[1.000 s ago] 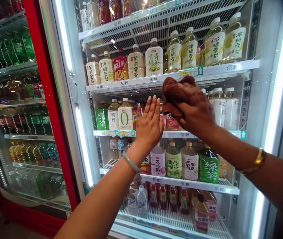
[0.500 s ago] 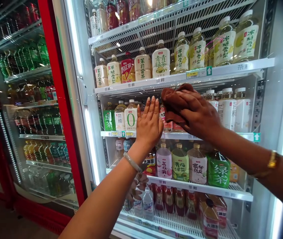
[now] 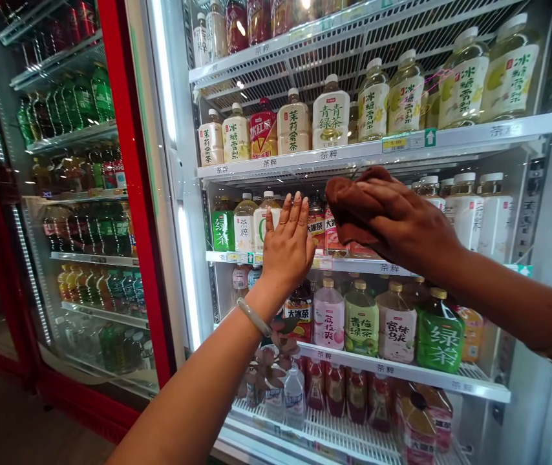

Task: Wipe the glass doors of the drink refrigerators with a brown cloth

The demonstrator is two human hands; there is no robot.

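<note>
My left hand (image 3: 286, 248), with a pale bangle (image 3: 255, 317) at the wrist, is raised with its fingers stretched out. It appears to lie flat against the clear glass door of a drinks fridge. To its right, my right hand (image 3: 409, 223) grips a bunched brown cloth (image 3: 346, 205) at about the same height. The cloth seems to touch the glass, though its far side is hidden. Behind the hands, a shelf edge (image 3: 360, 265) carries bottles, among them a green-labelled bottle (image 3: 223, 230) and a white-labelled bottle (image 3: 244, 227), some partly covered by my hands.
Higher up, a shelf (image 3: 305, 159) holds a row of tea and pear drink bottles. Lower shelves hold a pink bottle (image 3: 328, 316), a green bottle (image 3: 439, 336) and dark red bottles (image 3: 335, 391). A red door frame (image 3: 133, 194) separates another stocked fridge on the left.
The view has shifted, so the shelves sit further right in the picture. My left hand has moved slightly left against the bottles behind it. The right hand still holds the cloth.
</note>
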